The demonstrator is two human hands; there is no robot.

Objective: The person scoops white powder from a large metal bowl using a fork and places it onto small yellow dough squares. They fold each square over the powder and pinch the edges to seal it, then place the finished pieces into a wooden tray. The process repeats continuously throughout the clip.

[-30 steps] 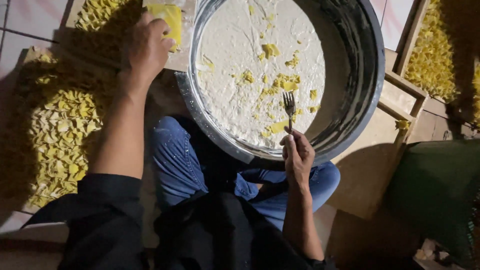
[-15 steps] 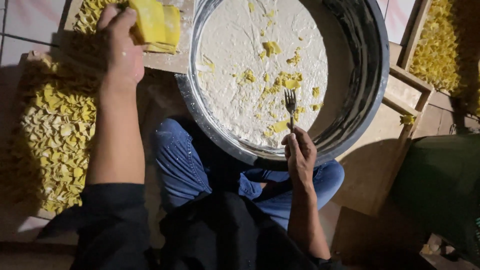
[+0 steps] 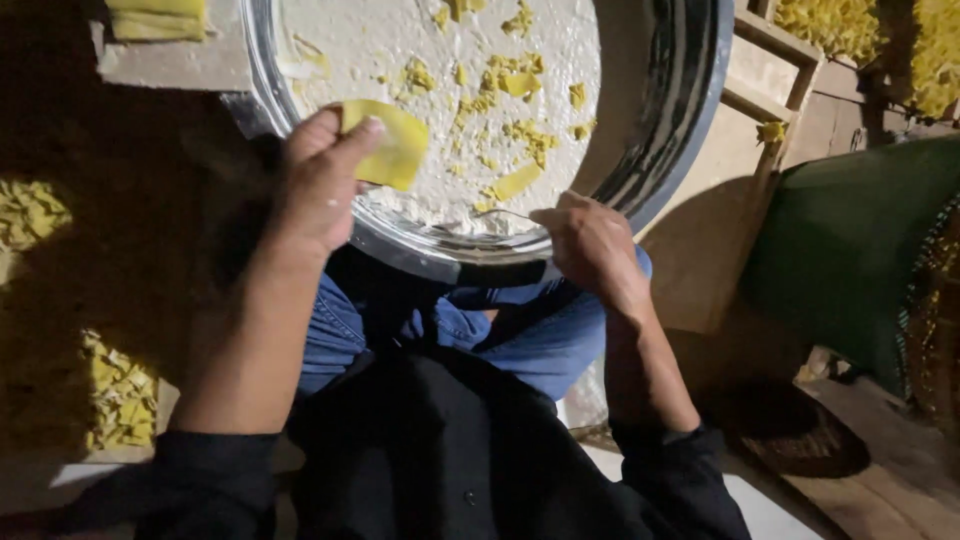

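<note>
Nearest the camera, the person sits in a black top and blue jeans [image 3: 520,335], with a big round metal pan [image 3: 660,150] resting over the knees. The left hand [image 3: 320,185] is raised over the pan's near-left rim, thumb and fingers pinched shut on a thin yellow sheet of dough [image 3: 392,148] that hangs just inside the rim. The right hand [image 3: 590,240] sits at the near rim, to the right of middle, its fingers curled closed around the handle of a fork [image 3: 500,214], whose slim metal end reaches left over the pan's floured floor; the tines are hard to make out. Farther in, small yellow dough scraps [image 3: 505,85] lie scattered on the white flour toward the middle and far side of the pan. Beyond the pan's left rim, a stack of yellow dough sheets [image 3: 155,18] rests on a pale board [image 3: 170,65]. On the floor at the left, cut yellow pieces [image 3: 120,395] lie spread in shadow. To the right stands a wooden frame [image 3: 775,95], with more yellow pieces [image 3: 850,30] heaped past it at the far right corner.
</note>
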